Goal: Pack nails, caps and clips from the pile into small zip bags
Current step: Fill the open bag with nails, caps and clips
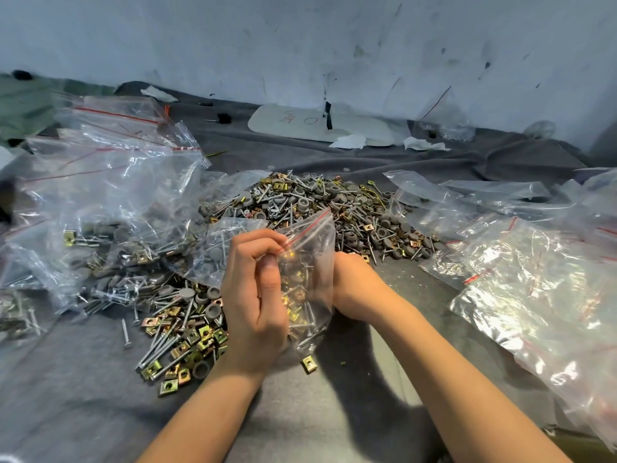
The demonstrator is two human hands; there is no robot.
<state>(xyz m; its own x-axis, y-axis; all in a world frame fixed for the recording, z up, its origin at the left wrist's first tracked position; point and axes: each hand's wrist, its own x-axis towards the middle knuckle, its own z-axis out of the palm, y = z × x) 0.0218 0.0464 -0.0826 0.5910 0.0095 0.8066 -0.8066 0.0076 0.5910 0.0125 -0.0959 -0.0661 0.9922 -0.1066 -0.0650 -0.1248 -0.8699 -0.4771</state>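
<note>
A small clear zip bag (309, 282) with a red seal line hangs upright between my hands, holding nails and brass clips. My left hand (255, 295) pinches the bag's near top edge with curled fingers and thumb. My right hand (350, 285) is behind the bag's right side, its fingers hidden by the plastic. Behind the bag lies the big pile (320, 208) of nails, grey caps and brass clips. A smaller scatter of clips and nails (180, 335) lies left of my left wrist.
Filled zip bags (110, 202) are heaped at the left. Empty zip bags (534, 282) spread over the right side. A grey cloth (83, 396) covers the surface. A white board (317, 123) and paper scraps lie by the back wall.
</note>
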